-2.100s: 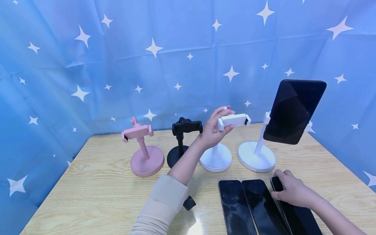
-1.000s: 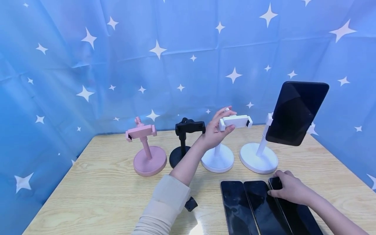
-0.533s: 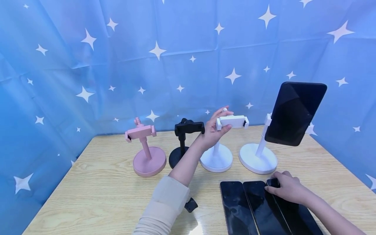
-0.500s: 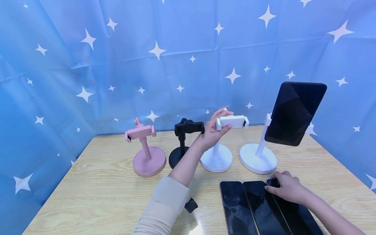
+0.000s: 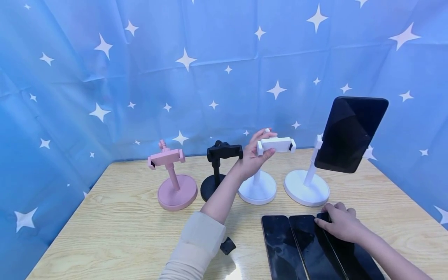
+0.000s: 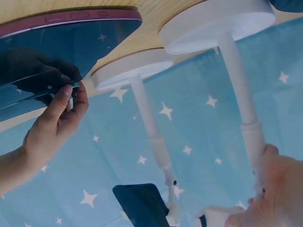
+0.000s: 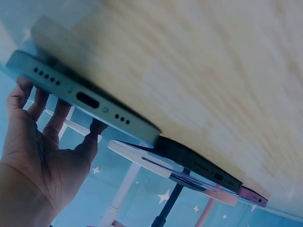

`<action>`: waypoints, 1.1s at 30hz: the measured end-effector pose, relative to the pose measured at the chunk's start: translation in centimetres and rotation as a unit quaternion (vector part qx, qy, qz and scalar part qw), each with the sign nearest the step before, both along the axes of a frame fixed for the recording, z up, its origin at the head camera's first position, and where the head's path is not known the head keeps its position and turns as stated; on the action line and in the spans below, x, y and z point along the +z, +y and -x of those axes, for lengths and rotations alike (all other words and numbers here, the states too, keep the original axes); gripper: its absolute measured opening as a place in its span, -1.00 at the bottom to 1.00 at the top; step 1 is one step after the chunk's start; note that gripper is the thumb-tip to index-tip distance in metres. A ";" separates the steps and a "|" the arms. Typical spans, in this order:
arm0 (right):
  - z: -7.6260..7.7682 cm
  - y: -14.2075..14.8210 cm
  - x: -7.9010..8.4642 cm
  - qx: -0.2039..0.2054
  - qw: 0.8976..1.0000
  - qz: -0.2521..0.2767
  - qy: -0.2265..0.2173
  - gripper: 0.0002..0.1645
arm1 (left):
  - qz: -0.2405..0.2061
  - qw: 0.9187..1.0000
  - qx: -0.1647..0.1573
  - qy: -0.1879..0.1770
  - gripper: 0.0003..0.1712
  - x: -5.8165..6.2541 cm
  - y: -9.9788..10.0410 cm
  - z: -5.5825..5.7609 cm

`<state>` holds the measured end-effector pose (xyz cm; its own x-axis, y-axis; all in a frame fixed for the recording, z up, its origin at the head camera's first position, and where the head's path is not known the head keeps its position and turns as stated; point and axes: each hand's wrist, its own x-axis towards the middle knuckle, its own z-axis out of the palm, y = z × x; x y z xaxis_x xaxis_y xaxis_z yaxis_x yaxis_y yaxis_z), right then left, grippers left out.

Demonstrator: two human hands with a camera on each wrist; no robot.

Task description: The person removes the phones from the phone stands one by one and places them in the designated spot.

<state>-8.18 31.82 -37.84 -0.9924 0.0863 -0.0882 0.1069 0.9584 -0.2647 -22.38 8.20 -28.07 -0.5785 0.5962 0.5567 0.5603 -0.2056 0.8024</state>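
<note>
My left hand (image 5: 252,157) grips the upper part of a white phone stand (image 5: 258,189) behind its clamp, thumb at the clamp's lower edge. The clamp (image 5: 278,144) of that stand has nothing in it. My right hand (image 5: 344,225) holds the far end of the rightmost smartphone (image 5: 355,256), thumb at its left corner and fingers over its top edge. In the right wrist view, the port end of that smartphone (image 7: 47,74) is close to the camera. Two more dark smartphones, one in the middle (image 5: 311,241) and one on the left (image 5: 280,245), lie beside it.
To the right, another white stand (image 5: 306,190) holds a black-screened phone (image 5: 351,134) at a tilt. A black stand (image 5: 224,151) and a pink stand (image 5: 176,194) stand left. A small black object (image 5: 228,245) lies by the left sleeve. A starry blue curtain (image 5: 210,77) hangs behind.
My right hand has slid the rightmost smartphone a little left, up against the middle one. My left hand keeps its grip on the white stand.
</note>
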 end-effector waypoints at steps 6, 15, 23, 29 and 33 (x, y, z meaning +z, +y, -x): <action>-0.1 0.0 0.0 0.000 1.000 0.005 0.001 -0.49 | 0.001 1.000 -0.006 -0.009 -0.55 -1.7 1.0 1.7; -0.2 0.2 -0.3 0.022 1.000 0.003 0.018 -0.67 | -0.005 0.999 0.007 -0.033 -0.56 -2.1 1.2 1.7; -0.3 0.4 -0.4 0.038 0.999 -0.005 0.020 -0.68 | -0.011 0.997 0.012 -0.077 -0.53 -2.1 1.2 1.3; -0.4 0.7 -0.4 0.051 0.998 -0.013 0.020 -0.65 | -0.008 0.996 0.023 -0.081 -0.51 -1.3 0.2 -0.3; -0.5 1.0 -0.3 0.064 0.998 -0.017 0.023 -0.64 | -0.009 0.996 0.055 -0.069 -0.52 -1.3 -0.3 -1.4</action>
